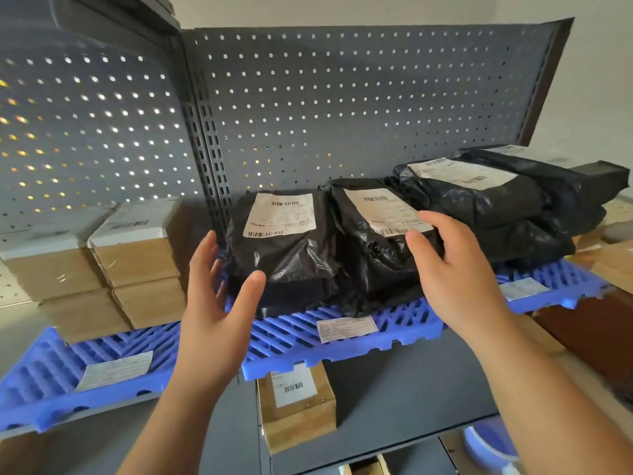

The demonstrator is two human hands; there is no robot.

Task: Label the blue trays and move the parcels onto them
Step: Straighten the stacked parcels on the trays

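Two blue slatted trays lie on the grey shelf. The middle tray (pixel 404 332) carries a white label (pixel 346 329) on its front and several black bagged parcels. The left tray (pixel 44 378) has its own label (pixel 114 370) and holds stacked brown boxes (pixel 137 265). My left hand (pixel 214 303) hovers open, palm inward, just left of the front black parcel (pixel 284 255). My right hand (pixel 455 272) is open too, its fingertips against the second black parcel (pixel 373 241). Neither hand holds anything.
A grey pegboard (pixel 342 104) backs the shelf. More black parcels (pixel 496 197) pile up on the right. One brown box with a barcode label (pixel 296 406) sits on the lower shelf under the tray. Cardboard boxes (pixel 613 262) stand at far right.
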